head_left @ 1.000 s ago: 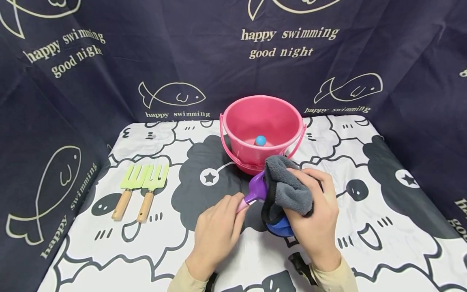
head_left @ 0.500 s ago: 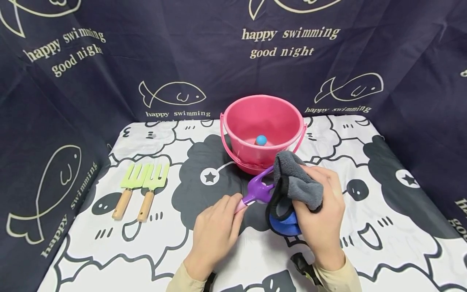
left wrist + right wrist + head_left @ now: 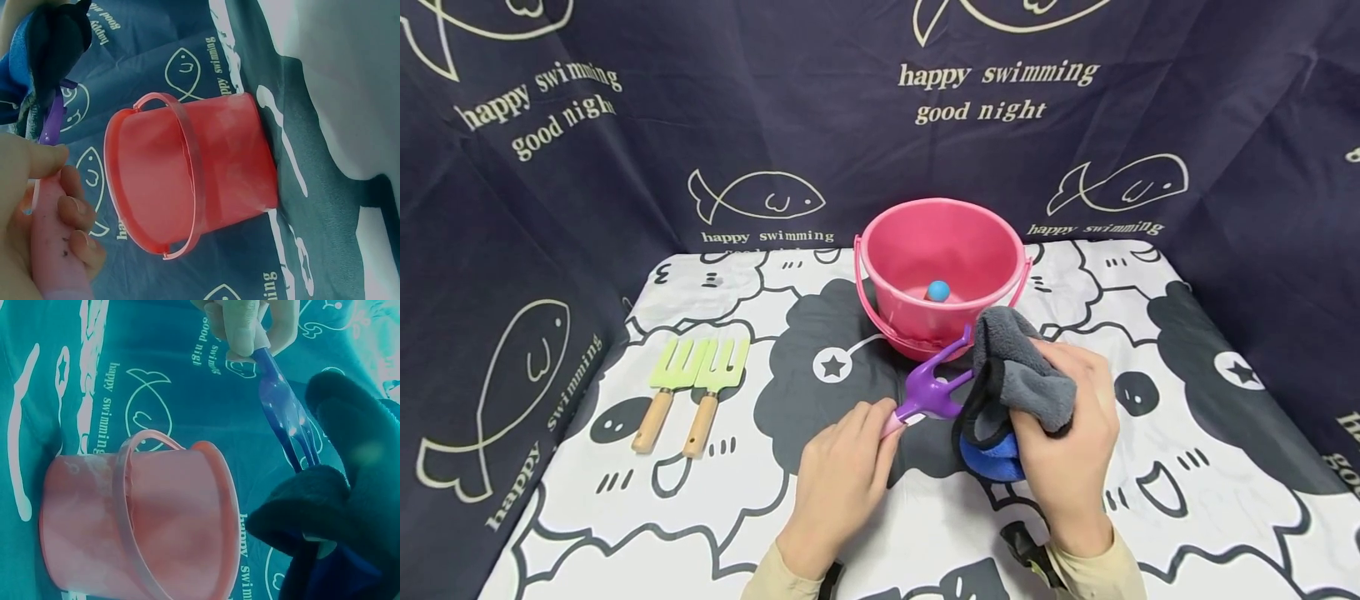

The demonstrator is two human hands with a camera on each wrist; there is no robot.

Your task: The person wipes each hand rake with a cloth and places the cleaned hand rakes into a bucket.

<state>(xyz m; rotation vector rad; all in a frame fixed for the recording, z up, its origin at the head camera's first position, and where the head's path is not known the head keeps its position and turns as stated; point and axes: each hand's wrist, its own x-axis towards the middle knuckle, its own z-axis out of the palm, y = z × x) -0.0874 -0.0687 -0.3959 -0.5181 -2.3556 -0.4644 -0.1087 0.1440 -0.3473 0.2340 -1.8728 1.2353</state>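
My left hand [image 3: 842, 475] grips the pink handle [image 3: 59, 250] of a purple toy rake [image 3: 927, 393], its fingers curled round it. The rake's tines point up and to the right. In my right hand [image 3: 1075, 442] is a bunched cloth [image 3: 1037, 392], grey with black edging and a blue side. The cloth lies against the tine ends, and in the right wrist view it hides some of their tips. Behind both hands stands a pink bucket [image 3: 898, 312], upright with its handle down. A small blue ball [image 3: 937, 291] lies inside it.
Two light green toy forks [image 3: 722, 367] with wooden handles lie side by side on the left of the patterned white and dark grey sheet [image 3: 625, 533]. A dark blue curtain [image 3: 850, 100] with fish drawings hangs at the back and both sides.
My right hand has drawn the cloth to the right, away from the rake's head, so more of the purple tines now shows. My left hand has stayed nearly still.
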